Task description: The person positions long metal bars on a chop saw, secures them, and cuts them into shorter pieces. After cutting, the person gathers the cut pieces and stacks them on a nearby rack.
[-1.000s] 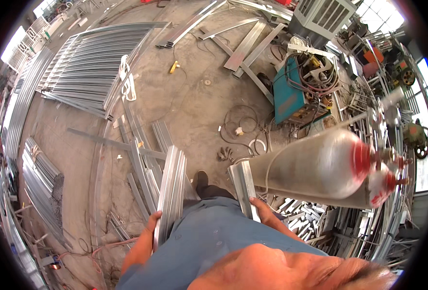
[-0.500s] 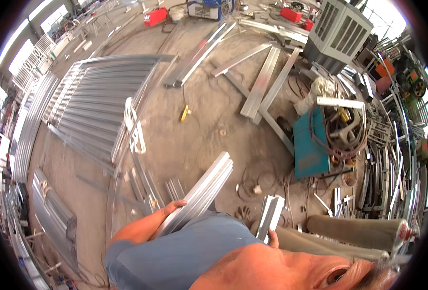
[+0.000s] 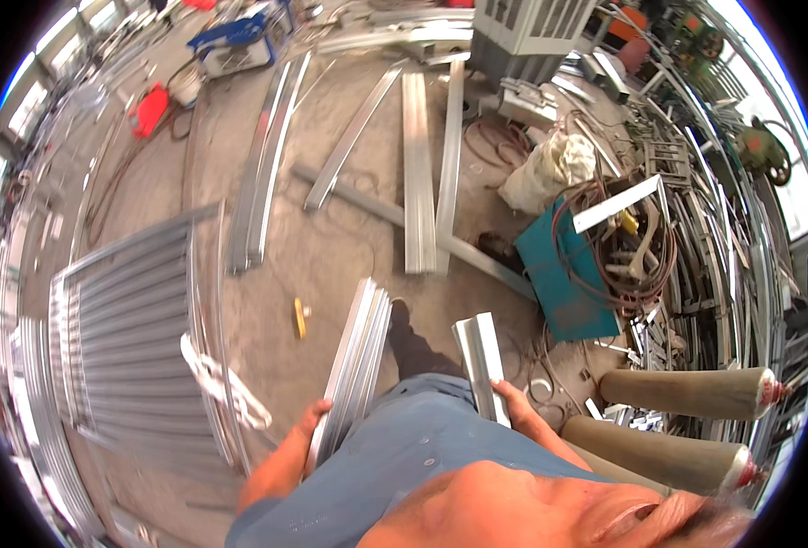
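Observation:
My left hand (image 3: 314, 416) is closed round a bundle of long silvery metal profiles (image 3: 353, 352), carried tilted at my left side. Its thumb lies on the outer edge, while the other fingers are hidden under the metal. On the other side, my right hand (image 3: 506, 395) grips a smaller bundle of ribbed metal profiles (image 3: 479, 352) by its outer edge. Both bundles point forward and stay apart, with my leg and dark shoe (image 3: 400, 320) showing between them. The lower ends of both bundles are hidden by my blue shirt.
Ahead on the floor lie long metal profiles (image 3: 418, 183) and a crossing bar (image 3: 367, 201). A slatted metal panel (image 3: 130, 338) lies left. At right stand a teal welding machine (image 3: 564, 279) with coiled cables, a white sack (image 3: 550, 169) and two gas cylinders (image 3: 687, 393). A yellow tool (image 3: 300, 318) lies ahead.
My body has turned to the right and moved forward, so the floor profiles are straight ahead and nearer. Both bundles stay in my hands; my right forearm and a stepping foot now show.

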Tool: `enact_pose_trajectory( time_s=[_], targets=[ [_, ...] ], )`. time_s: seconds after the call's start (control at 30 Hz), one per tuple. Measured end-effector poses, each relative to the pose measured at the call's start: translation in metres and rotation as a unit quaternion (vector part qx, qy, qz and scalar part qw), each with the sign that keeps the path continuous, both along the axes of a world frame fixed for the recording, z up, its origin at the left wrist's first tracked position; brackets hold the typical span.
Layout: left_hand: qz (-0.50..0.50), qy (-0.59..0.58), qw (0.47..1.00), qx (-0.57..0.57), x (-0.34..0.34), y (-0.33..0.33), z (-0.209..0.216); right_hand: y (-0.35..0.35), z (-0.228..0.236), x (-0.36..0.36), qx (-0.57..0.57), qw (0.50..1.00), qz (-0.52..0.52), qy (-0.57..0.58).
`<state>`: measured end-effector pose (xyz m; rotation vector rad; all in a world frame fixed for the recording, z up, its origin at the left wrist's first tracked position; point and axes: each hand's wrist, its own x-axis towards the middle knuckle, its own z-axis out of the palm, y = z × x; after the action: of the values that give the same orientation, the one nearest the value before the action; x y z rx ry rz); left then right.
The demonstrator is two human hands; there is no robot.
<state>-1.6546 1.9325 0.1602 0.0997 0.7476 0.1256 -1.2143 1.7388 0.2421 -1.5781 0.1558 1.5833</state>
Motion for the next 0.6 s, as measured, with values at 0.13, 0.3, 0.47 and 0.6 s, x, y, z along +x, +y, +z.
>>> enact_pose_trajectory(
  time_s=[0.13,0.3,0.47,0.6],
  targets=[
    [0.035,0.000,0.999,0.024,0.016,0.155,-0.034,0.180,0.029,0.027,-0.001,0.998,0.030,-0.053],
    [0.074,-0.007,0.997,0.024,0.062,0.308,0.038,0.368,0.069,0.068,0.022,0.990,0.132,-0.042],
    [0.124,-0.004,0.991,0.054,0.099,0.468,0.014,0.539,0.062,0.100,0.011,0.965,0.230,-0.127],
    [0.182,-0.016,0.982,0.048,0.125,0.613,-0.008,0.674,0.053,0.131,0.019,0.957,0.257,-0.137]
  ],
)
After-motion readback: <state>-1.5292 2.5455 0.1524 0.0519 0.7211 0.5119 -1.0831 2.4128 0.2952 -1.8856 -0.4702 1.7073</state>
